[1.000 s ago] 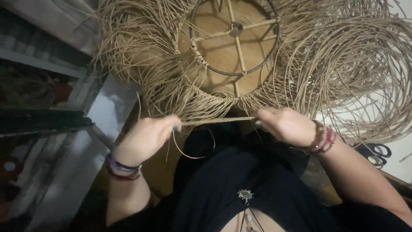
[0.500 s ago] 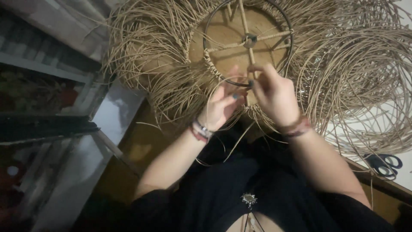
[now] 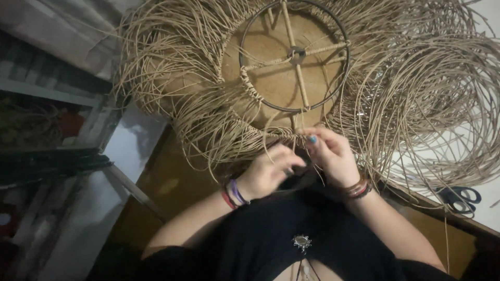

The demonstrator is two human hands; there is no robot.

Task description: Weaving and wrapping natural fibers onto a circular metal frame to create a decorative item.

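**Two hands working cord at the near rim of a wire frame**

Head view: The left hand (image 3: 268, 174) and the right hand (image 3: 330, 156) are sitting close together at the near edge of a round wire frame (image 3: 243, 67), a dark metal ring with cord-wrapped spokes meeting at a small hub. The right hand's fingers (image 3: 312, 139) are pinching together on a tan cord strand (image 3: 291, 134) right at the woven rim, just below the ring. The left hand's fingers (image 3: 285, 155) are curling inward beside it, touching the same bunch of strands; whether they are actually gripping one is hard to tell in the blur. Loose tan cords (image 3: 172, 62) are fanning out from the frame all around. A separate heap of coiled cords (image 3: 442, 93) is lying to the right on a white surface (image 3: 487, 200). A pair of black-handled scissors (image 3: 461, 198) is lying on that surface, well apart from both hands. Bracelets are showing on each wrist. The frame is resting on a brown tabletop (image 3: 166, 182), directly in front of the person's dark clothing.
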